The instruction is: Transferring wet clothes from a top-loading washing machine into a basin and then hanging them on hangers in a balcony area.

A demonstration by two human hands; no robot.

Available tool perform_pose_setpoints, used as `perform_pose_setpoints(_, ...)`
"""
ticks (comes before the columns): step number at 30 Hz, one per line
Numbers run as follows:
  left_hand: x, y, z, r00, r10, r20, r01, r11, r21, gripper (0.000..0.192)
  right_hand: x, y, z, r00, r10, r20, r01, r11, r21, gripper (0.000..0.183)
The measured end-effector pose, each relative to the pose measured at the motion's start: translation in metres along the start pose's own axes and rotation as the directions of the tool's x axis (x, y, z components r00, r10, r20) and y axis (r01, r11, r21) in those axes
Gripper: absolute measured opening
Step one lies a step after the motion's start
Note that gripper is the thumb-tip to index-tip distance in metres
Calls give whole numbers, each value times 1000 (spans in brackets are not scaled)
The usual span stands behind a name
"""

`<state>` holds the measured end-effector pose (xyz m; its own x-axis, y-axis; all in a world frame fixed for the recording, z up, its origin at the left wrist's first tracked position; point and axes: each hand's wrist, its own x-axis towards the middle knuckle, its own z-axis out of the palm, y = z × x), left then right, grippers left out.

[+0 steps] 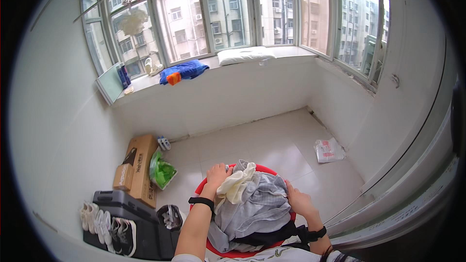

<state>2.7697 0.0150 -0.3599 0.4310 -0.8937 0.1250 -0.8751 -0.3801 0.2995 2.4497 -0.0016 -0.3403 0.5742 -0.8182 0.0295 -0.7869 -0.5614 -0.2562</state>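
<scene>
A round red basin heaped with laundry is in front of my body at the bottom middle. Light grey checked cloth makes up most of the pile. A cream cloth lies crumpled on top, and dark fabric shows along the near side. My left hand grips the basin's far left rim, its fingertips against the grey cloth. Over on the right side my right hand holds the rim, fingers pressed beside the laundry. Cloth and the hands themselves hide parts of both grips.
At left stand cardboard boxes, a green plastic bag, a small bin and a dark suitcase near several shoes. A white plastic bag lies on the tiles. The windowsill bears a blue bundle. A sliding-door frame borders the right.
</scene>
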Motion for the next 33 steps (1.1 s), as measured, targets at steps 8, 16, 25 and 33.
perform_pose_setpoints(8, 67, 45, 2, 973, 209, 97, -206, 978, -39, 48, -22, 45, 12, 985, 152, 78, -167, 761, 627, 71)
perform_pose_setpoints(16, 125, 5, 0, 986, 98, 132, -96, 995, -20, 50, 33, 29, -11, 901, -179, 396, -334, 296, 895, 94)
perform_pose_setpoints(25, 162, -56, -34, 976, 38, 212, -24, 997, -68, 48, 115, 16, -13, 793, -207, 573, -546, 176, 819, 87)
perform_pose_setpoints(33, 260, -67, -3, 974, 186, 130, -157, 965, -211, 42, 172, 27, -26, 964, -122, 236, -180, 352, 919, 85)
